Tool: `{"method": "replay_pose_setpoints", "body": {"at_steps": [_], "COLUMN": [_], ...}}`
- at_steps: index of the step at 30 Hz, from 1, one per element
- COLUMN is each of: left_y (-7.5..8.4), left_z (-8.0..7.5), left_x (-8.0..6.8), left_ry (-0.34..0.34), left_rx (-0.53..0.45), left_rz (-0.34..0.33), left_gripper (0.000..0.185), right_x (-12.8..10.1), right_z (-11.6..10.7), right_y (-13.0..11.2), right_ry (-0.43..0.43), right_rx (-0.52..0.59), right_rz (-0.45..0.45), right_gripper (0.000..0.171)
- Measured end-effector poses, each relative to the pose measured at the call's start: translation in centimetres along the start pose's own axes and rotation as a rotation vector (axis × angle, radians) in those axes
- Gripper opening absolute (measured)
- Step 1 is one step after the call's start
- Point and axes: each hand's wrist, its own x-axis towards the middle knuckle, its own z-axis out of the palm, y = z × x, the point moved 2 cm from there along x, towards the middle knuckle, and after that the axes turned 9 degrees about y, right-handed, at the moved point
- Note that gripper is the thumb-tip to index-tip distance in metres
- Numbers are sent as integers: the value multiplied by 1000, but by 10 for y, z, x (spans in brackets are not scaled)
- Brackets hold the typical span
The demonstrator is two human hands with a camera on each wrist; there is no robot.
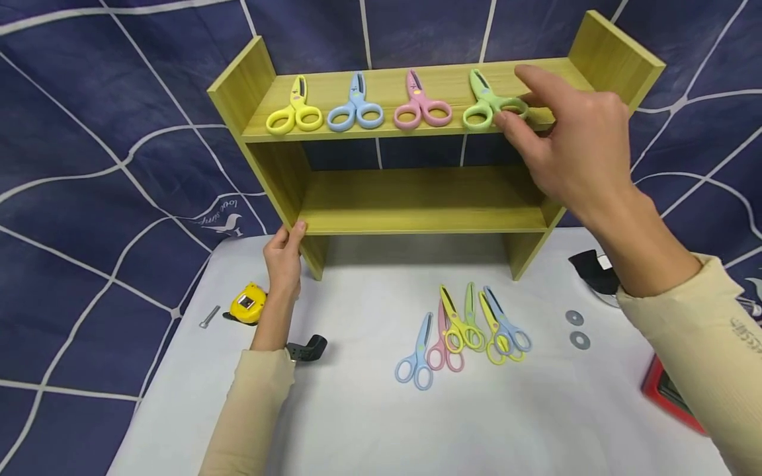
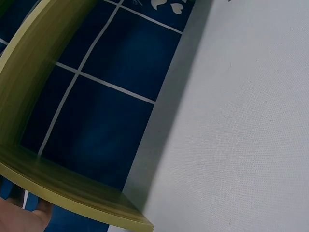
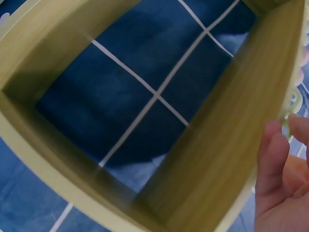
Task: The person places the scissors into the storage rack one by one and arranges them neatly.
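A two-tier wooden shelf [image 1: 428,221] stands at the back of the table. My left hand [image 1: 284,258] holds its left side panel at the lower board, the thumb on the front edge. In the left wrist view, fingers [image 2: 43,208] show beside the panel. On the top board lie yellow scissors [image 1: 296,109], blue scissors [image 1: 357,102], pink scissors [image 1: 419,102] and green scissors [image 1: 485,99], spaced in a row with handles forward. My right hand [image 1: 580,139] is at the green pair, thumb at its right handle loop, index finger raised apart from it.
Several more scissors [image 1: 455,330] overlap on the white table before the shelf. To the left are a bolt [image 1: 210,317], a yellow tape measure [image 1: 249,303] and a black curved piece [image 1: 308,348]. Washers [image 1: 579,340], a black item [image 1: 595,272] and a red-edged object [image 1: 669,400] lie right.
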Motion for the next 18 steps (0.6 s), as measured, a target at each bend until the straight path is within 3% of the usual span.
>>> {"method": "replay_pose_setpoints", "body": {"at_steps": [5,10,12,15,18], "left_y": [1,2,2,2,2], "left_z": [-1,-3,-3,-3,-1], "left_x": [0,0,0,0,-1], "left_ry": [-9,5,15,15,7], "left_rx": [6,21,16,2,-6], "left_rz": [-12,-5,-8,-15,-20], "left_gripper": [41,40,39,40,41], "right_x": [7,7,4,-5,-22], "right_z": [11,14,14,10,5], "right_y": [3,1,-1,-8,-22], "right_ry": [-72,-78,-24,123,239], "right_rx": [-25,-18,-6,23,125], "right_rz": [130,194,206,224,239], "right_gripper": [47,49,46,37,26]}}
